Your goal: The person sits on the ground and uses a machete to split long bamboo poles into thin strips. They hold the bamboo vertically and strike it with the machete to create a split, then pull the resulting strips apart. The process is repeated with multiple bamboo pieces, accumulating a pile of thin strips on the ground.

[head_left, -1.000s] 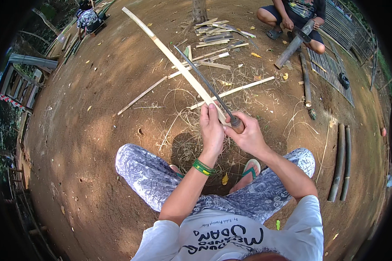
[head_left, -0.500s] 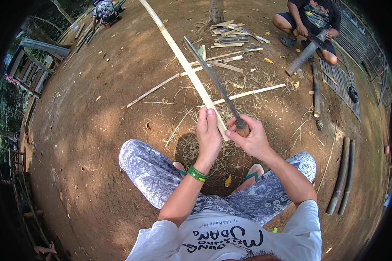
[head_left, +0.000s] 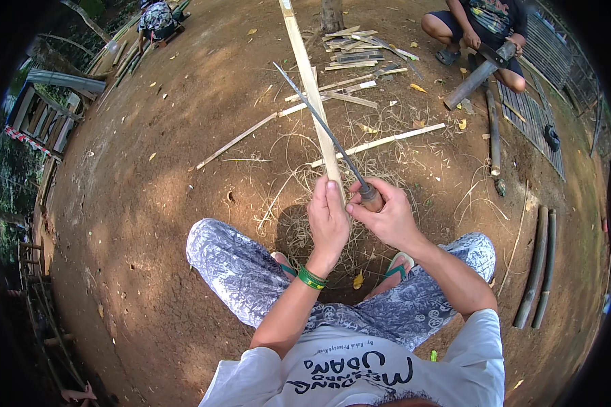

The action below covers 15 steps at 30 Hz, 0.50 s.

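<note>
My left hand [head_left: 328, 220] is closed round the lower end of a long pale bamboo strip [head_left: 310, 85], thumb lying along its face. The strip points away from me, past the top edge of the view. In my right hand [head_left: 387, 214] is the wooden handle of a long, narrow-bladed knife [head_left: 332, 134]. Its dark blade slants up and left, crossing over the strip. The two hands are close together above a heap of thin bamboo shavings [head_left: 302, 230] on the ground between my feet.
Split bamboo pieces [head_left: 354, 49] are stacked by a tree trunk [head_left: 331, 17]. Another strip [head_left: 387, 144] lies just beyond my hands. At the far right a person [head_left: 485, 34] works on a bamboo tube [head_left: 472, 85] with a blade. Dark bamboo poles [head_left: 533, 268] lie to my right.
The strip has swung to a steeper angle, its far end moving right. The knife's blade has turned left and now crosses over the strip. Both hands keep their hold.
</note>
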Tool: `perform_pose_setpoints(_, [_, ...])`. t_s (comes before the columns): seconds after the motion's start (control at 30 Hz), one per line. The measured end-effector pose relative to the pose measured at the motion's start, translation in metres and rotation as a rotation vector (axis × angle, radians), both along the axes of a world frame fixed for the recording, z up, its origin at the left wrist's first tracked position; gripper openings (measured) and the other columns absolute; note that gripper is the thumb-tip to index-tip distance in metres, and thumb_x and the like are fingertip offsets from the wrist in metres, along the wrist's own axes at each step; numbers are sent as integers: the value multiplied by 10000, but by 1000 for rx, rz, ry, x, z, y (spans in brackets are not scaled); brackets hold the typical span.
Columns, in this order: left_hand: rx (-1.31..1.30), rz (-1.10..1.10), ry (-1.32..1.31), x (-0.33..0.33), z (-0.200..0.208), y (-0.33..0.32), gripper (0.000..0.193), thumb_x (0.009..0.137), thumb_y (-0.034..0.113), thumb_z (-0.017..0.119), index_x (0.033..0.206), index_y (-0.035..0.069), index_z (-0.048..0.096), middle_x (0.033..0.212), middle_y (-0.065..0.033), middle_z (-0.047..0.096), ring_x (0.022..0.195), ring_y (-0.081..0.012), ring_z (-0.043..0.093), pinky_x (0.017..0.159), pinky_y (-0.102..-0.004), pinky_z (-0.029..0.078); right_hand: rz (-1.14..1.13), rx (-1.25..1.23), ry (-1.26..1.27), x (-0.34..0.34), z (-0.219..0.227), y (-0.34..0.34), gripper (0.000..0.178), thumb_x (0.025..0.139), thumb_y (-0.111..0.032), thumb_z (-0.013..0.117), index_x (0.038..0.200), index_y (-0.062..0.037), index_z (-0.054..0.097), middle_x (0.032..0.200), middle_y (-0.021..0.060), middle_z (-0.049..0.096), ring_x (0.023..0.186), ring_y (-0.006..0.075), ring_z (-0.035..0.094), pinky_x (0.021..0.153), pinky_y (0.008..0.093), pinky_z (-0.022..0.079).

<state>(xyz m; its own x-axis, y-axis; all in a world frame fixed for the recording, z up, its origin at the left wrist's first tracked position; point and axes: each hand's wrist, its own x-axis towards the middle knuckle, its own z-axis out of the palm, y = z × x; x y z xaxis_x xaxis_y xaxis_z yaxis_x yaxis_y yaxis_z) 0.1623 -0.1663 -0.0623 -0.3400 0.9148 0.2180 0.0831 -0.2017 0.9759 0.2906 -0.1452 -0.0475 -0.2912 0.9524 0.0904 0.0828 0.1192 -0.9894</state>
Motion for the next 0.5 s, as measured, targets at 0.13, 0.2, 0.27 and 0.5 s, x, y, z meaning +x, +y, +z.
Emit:
perform_pose_setpoints(0.13, [-80,17,79,-2,-3,0,310,1079,235,389,1155,11,590,839,-43,578,753,-109,542,658,-312,445,9,4,-77,1,6,-1,262,818,-57,756,1049,9,653,825,11,678,769,49,598,697,236,498])
perform_pose_setpoints(0.2, [-86,25,101,-3,-3,-1,312,1079,236,388,1135,11,596,814,-44,573,738,-106,537,654,-309,440,24,3,-113,2,8,-1,255,818,-35,751,1048,3,649,835,0,671,776,43,587,699,231,491])
perform_pose_setpoints(0.27, [-91,19,115,-3,-2,-1,315,1080,237,386,1115,8,599,811,-38,573,737,-111,532,658,-311,435,30,22,-161,3,8,0,255,814,-34,748,1046,6,650,826,7,673,771,47,589,698,237,493])
perform_pose_setpoints(0.5, [-151,-177,-219,-19,-5,1,316,1092,277,379,1182,48,577,728,4,482,552,-63,450,478,-227,376,14,160,-313,9,13,3,246,817,-101,767,1021,0,672,681,29,634,644,38,563,599,253,477])
